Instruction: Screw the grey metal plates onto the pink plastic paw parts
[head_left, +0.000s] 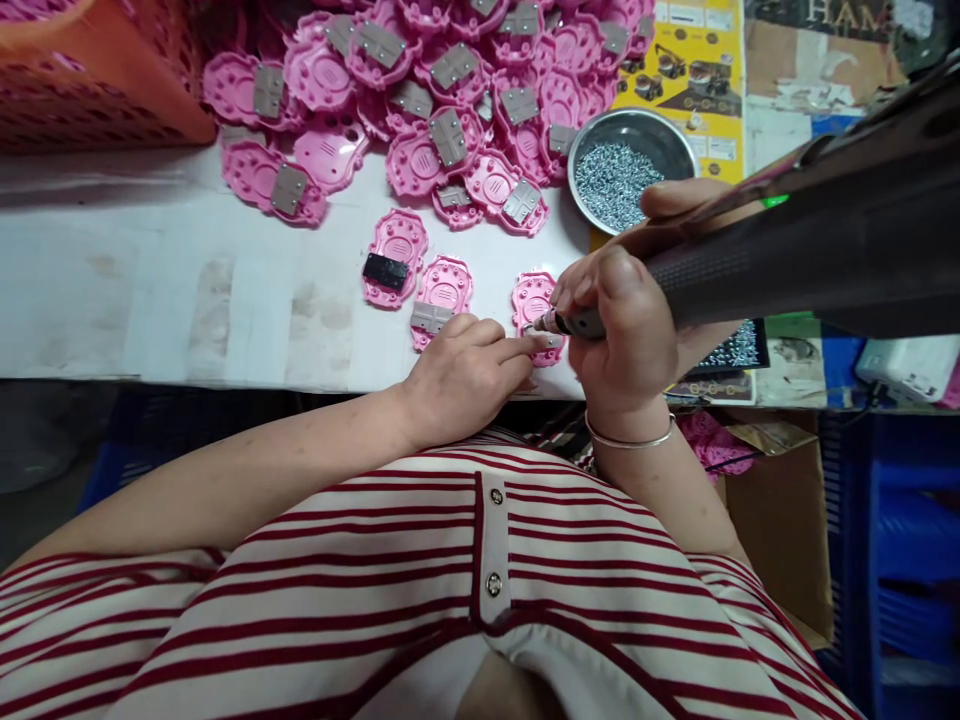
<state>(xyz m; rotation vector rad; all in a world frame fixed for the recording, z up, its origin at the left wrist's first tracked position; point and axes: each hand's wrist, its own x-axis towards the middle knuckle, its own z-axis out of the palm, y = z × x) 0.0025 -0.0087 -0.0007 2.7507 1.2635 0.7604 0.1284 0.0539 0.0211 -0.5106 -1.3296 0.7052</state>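
Observation:
My right hand [630, 320] is wrapped around a dark electric screwdriver [720, 262] that slants in from the upper right. Its bit comes down on a pink plastic shell [534, 290] near the table's front edge, at the grey plate on the shell's lower part. With the index finger stretched out, my left hand [469, 375] presses that plate and steadies the shell; its other fingers are curled. Just beyond my left hand lies a second pink shell with a grey plate [432, 318]. Further left is a pink shell with a black plate [385, 270].
A heap of pink shells [420, 160] with grey plates covers the back of the table. A metal bowl of small screws [660, 130] stands behind my right hand. An orange basket [105, 90] sits at back left; a dark tray of screws [739, 348] lies on the right.

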